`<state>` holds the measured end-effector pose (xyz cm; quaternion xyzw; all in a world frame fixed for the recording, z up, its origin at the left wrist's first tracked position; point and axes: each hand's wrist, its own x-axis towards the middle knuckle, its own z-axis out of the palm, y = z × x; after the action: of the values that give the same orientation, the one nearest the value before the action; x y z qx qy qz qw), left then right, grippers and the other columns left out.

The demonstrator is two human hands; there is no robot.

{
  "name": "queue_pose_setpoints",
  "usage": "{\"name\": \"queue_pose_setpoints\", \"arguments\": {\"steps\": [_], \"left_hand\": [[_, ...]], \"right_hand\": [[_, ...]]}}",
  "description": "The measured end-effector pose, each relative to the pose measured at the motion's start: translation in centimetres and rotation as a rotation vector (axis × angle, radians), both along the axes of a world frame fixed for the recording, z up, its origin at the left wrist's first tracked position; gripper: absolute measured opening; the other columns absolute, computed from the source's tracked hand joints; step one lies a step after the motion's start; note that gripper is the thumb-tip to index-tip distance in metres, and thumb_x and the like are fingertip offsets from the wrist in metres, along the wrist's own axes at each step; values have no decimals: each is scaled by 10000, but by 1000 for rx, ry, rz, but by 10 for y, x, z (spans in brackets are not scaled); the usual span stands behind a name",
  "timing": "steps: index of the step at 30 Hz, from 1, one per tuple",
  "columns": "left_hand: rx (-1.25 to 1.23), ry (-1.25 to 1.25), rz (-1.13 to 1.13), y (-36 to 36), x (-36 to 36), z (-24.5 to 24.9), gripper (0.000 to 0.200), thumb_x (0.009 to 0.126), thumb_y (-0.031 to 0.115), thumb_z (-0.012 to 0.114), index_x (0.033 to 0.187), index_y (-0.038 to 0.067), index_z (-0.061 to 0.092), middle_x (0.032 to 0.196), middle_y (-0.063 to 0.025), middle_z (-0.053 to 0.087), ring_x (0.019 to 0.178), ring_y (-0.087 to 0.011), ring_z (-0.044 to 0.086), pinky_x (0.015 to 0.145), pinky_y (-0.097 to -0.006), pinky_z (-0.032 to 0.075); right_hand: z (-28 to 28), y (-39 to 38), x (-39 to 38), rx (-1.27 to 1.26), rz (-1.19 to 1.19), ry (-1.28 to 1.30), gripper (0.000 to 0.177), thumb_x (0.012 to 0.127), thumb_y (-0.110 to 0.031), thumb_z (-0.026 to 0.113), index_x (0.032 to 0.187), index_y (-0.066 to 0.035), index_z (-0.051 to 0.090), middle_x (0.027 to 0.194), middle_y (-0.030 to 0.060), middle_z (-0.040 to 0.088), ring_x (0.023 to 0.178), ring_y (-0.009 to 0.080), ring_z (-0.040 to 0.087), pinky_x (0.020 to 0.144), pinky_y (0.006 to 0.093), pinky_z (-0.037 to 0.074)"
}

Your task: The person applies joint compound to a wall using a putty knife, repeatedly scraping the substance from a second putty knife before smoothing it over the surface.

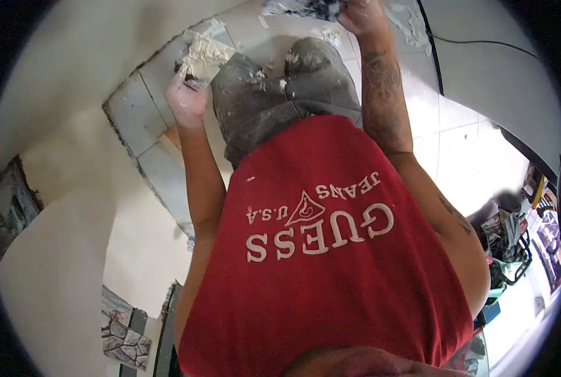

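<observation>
My left hand (187, 100) is closed around the handle side of a flat tool (206, 60) whose blade is thickly coated with cream-white paste. At the top edge of the head view, my right hand (363, 17) grips a second flat tool (302, 9), smeared white and dark and partly cut off by the frame. Both hands are in front of my knees, well apart from each other. White splashes dot my grey trousers (255, 100).
Pale floor tiles (158, 169) with a rough dark edge run along the left. White smears (412, 28) mark the floor at the top right, near a dark cable (488, 42). Cluttered items (506, 232) stand at the right. Stone-patterned pieces (126, 342) are at the lower left.
</observation>
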<state>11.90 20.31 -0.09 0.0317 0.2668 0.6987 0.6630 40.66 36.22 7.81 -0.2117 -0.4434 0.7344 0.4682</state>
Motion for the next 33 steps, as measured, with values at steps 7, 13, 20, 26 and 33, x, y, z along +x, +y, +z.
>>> {"name": "queue_pose_setpoints", "arguments": {"steps": [7,13,20,26,33], "left_hand": [[-81,-53,-90,-15,-19,-19,421,828,150,421,1189,-64,391,1198,-190,455,1110,-309,443,959,-447,329],[-125,214,-219,7,-27,-64,385,877,190,407,1166,-64,411,1153,-179,486,1044,-299,499,902,-433,400],[-314,324,-198,9,-1,-48,352,889,119,354,1180,-74,396,1175,-176,468,1063,-291,487,936,-421,380],[-227,426,-317,-40,58,-44,333,903,106,307,1169,-63,413,1161,-174,486,1059,-261,489,930,-385,383],[-205,1554,-678,-35,114,-151,287,825,66,469,1103,2,490,1028,-133,563,859,-233,583,739,-341,487]], "right_hand": [[-34,-96,-34,-148,-160,-240,441,693,7,597,1122,-25,503,875,65,619,783,141,583,600,227,465],[-57,-87,-57,21,5,-469,599,615,61,528,1201,5,419,1012,50,550,924,136,523,834,256,402],[-104,-39,-49,566,-205,-810,504,666,70,393,1161,6,464,1148,245,484,1101,367,443,944,368,324],[-147,-39,-29,540,-175,-868,426,715,-16,525,1139,-7,488,1063,177,563,946,235,552,814,293,410],[-212,-22,-18,433,152,-1019,496,637,19,426,1115,-72,523,1006,204,576,917,330,552,816,349,418]]}}
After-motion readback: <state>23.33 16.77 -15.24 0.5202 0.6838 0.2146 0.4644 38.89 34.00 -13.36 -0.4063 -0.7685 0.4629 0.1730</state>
